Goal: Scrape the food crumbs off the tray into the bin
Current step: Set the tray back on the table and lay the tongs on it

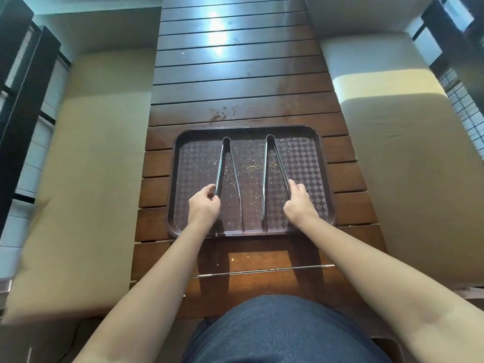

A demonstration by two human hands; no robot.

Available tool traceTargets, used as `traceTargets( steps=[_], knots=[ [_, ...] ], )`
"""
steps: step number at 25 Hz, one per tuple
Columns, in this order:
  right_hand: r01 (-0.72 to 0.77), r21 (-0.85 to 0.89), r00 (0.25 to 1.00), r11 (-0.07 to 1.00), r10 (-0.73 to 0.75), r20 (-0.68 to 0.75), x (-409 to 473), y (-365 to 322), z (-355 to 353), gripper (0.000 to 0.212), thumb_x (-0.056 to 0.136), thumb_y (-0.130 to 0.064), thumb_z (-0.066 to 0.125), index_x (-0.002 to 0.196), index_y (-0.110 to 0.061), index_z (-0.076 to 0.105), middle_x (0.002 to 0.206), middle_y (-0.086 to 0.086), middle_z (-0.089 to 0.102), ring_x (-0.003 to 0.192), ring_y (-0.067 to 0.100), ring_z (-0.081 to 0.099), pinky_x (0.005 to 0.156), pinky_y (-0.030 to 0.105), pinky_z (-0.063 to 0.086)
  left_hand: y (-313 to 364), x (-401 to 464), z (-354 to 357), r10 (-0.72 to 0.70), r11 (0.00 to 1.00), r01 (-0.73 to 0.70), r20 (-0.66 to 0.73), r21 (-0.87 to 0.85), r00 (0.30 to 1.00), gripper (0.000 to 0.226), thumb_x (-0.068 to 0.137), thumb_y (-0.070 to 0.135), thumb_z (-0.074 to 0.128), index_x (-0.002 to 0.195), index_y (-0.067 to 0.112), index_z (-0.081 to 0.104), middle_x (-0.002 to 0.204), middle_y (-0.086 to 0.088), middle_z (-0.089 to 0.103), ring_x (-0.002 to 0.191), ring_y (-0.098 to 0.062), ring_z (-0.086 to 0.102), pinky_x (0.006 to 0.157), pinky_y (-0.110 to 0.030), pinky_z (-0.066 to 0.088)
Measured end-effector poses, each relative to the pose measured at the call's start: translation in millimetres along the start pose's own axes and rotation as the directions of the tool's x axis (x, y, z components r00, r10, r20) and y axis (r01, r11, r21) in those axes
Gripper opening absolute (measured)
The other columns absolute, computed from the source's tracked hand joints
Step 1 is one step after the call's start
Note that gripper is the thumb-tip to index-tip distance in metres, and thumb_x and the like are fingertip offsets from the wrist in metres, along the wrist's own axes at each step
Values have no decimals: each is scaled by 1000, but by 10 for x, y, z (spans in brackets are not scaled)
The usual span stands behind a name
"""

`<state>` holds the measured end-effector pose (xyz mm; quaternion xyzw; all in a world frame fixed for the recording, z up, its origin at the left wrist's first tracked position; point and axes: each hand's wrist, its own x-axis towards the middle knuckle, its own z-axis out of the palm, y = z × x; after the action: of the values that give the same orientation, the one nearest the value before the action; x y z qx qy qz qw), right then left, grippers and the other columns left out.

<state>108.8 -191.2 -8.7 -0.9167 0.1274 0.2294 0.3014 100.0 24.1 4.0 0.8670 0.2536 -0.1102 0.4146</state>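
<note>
While crumbs (251, 167) lie scattered across the brown tray (326, 179) on the slatted table (235, 74) — left hand (203, 205) pinching one pair of tongs (227, 174), right hand (300, 203) apparently closing on the other pair (272, 174), likely as scrapers — bin nowhere in sight.

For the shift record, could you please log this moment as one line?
left hand grips left tongs | right hand grips right tongs | tray crumbed
</note>
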Motion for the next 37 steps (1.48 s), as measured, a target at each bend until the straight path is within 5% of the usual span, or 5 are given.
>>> traceTargets(
  steps=[27,30,33,37],
  knots=[
    [-9,67,1000,998,10,-18,66,56,54,69,84,3,34,150,-14,19,147,8,27,136,27,27,112,40,25,-34,31,31,-1,1000,1,-2,27,1000,37,87,9,50,123,7,57,117,-13,63,104,-24,59,84,-16,34],
    [0,83,1000,997,2,-28,67,69,61,61,91,-9,38,149,-13,20,146,9,28,135,27,30,112,40,27,-41,36,25,18,999,-17,-34,45,999,37,89,21,53,123,8,57,117,-13,62,106,-25,57,92,-23,39],
    [77,161,982,984,-47,-181,29,92,35,48,98,-27,38,143,-11,35,139,11,39,130,26,37,108,39,31,-66,84,-72,25,991,-1,-172,137,985,39,90,33,51,123,14,57,126,-14,52,116,-30,48,100,-38,38],
    [-10,21,869,1000,19,-494,59,189,-139,34,95,-17,42,128,-15,52,129,10,50,118,29,42,98,39,35,-230,155,-305,-68,960,156,-348,234,935,38,88,24,52,126,22,53,133,-11,41,122,-35,36,102,-45,30]
  ],
)
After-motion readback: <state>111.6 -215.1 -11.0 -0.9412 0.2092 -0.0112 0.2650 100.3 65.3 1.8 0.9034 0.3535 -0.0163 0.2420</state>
